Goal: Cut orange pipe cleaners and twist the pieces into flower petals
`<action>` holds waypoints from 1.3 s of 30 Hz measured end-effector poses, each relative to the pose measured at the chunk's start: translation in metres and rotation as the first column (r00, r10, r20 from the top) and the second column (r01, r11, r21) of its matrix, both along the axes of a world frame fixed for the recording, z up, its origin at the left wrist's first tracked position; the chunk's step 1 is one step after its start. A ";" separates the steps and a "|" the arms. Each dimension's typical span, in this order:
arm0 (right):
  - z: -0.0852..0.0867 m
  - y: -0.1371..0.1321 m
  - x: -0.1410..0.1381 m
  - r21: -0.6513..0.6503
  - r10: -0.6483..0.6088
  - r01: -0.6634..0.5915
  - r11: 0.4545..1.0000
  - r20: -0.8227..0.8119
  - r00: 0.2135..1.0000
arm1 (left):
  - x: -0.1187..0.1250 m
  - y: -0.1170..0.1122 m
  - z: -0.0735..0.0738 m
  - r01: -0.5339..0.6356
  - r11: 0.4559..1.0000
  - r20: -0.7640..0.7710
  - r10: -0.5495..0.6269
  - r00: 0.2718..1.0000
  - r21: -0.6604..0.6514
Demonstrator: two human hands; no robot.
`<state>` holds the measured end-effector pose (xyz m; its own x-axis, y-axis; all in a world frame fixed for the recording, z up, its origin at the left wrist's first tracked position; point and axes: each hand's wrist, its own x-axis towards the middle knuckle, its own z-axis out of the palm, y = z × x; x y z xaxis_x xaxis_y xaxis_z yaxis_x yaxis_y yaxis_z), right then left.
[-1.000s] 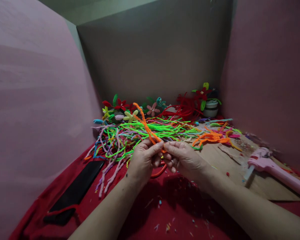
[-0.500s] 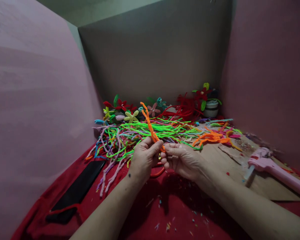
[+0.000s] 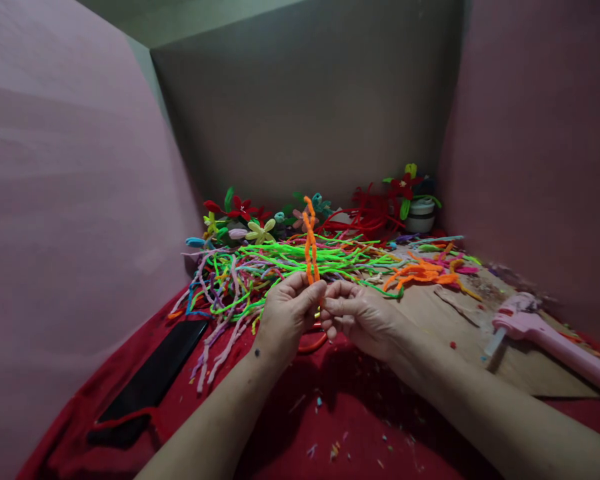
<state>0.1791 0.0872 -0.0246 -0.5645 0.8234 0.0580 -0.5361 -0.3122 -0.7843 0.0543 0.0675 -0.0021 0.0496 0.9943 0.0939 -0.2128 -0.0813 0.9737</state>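
An orange pipe cleaner (image 3: 311, 248), bent into close strands, stands nearly upright between my hands. My left hand (image 3: 291, 308) pinches its lower part between thumb and fingers. My right hand (image 3: 353, 309) meets it from the other side, fingertips closed on the bottom end, which the fingers mostly hide. Right behind the hands spreads a pile of green pipe cleaners (image 3: 275, 255) mixed with pink, purple and blue ones. Below the fingers, part of a red loop (image 3: 314, 343) shows near the cloth.
A black phone (image 3: 153, 380) lies at left on the red cloth (image 3: 290, 433). To the right, a pink glue gun (image 3: 545, 327) rests on cardboard (image 3: 430, 313) beside orange pipe cleaners (image 3: 425, 271). Pipe-cleaner flowers (image 3: 260, 231) and a small white pot (image 3: 421, 215) stand at the back.
The orange pipe cleaner has swung from leaning left to nearly upright, its top moving right. Both hands keep their pinch in almost the same place.
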 end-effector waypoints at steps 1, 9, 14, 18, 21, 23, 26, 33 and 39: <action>0.000 0.000 0.000 0.002 0.002 -0.002 1.000 0.011 1.000 | 0.000 0.000 0.001 -0.009 1.000 0.000 0.009 1.000 -0.009; 0.002 0.001 0.006 0.074 -0.092 0.086 0.994 0.087 0.992 | -0.003 0.002 0.008 -0.075 0.997 0.026 0.075 0.997 -0.001; 0.002 0.001 0.006 0.245 -0.166 0.113 0.963 0.208 0.964 | -0.009 0.004 0.010 -0.103 0.994 0.017 0.103 0.995 0.024; 0.002 0.003 0.008 0.131 -0.077 0.050 0.990 0.206 0.975 | -0.011 0.005 0.007 -0.036 0.999 -0.045 0.038 0.998 0.041; 0.003 0.004 0.008 0.112 -0.034 0.010 0.994 0.215 0.976 | -0.010 0.004 0.006 -0.028 0.999 -0.041 0.030 0.999 0.046; 0.005 0.002 0.006 0.149 -0.055 0.019 0.989 0.241 0.969 | -0.009 0.004 0.006 -0.047 0.998 -0.017 0.047 0.999 0.038; 0.009 -0.004 0.001 0.290 -0.196 0.105 0.951 0.306 0.932 | -0.009 0.005 0.005 -0.072 0.997 0.021 0.071 0.997 0.006; 0.008 -0.005 0.001 0.275 -0.174 0.112 0.955 0.213 0.961 | -0.013 0.008 0.006 -0.058 0.997 0.111 0.063 0.992 -0.046; 0.004 0.005 0.008 0.225 -0.032 -0.012 0.974 0.188 0.982 | -0.010 0.006 0.005 -0.013 0.998 0.022 0.014 1.000 -0.061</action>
